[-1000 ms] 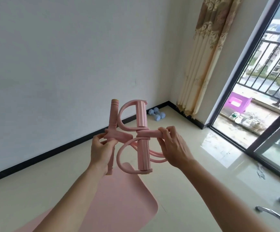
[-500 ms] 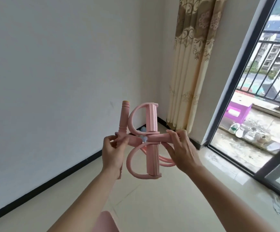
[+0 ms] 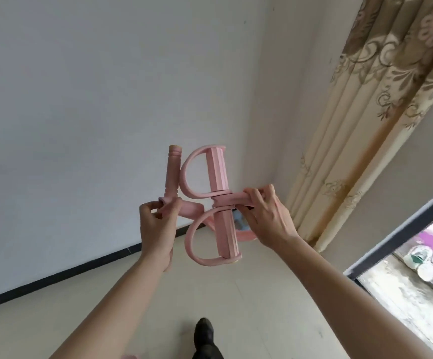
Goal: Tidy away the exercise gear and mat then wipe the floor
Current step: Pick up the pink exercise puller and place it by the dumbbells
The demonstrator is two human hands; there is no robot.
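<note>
The person is holding the pink pedal puller [image 3: 218, 174] up in front of the white wall [image 3: 80, 99], well clear of the floor [image 3: 249, 294]. It is folded into a compact bundle, with its foam handle bar [image 3: 173, 172] standing upright just beside the two foot loops. The left hand [image 3: 158, 226] is curling its fingers round the tubing just below the handle bar. The right hand [image 3: 267, 216] is pinching the stretch of tubing crossing the middle of the pedal bar, fingers over the top. This reads as the gear-tidying step: the elastic tubes are apparently being wound round the pedals so that the puller packs down small. The next move is probably calling for the loose end to be tucked in under tension — without letting the wrap spring open — and then for the bundle to be carried to wherever it is stored. Something blue [image 3: 238, 218] is showing behind the puller, too hidden to name. The mat and the floor wiping appear to be waiting.
</note>
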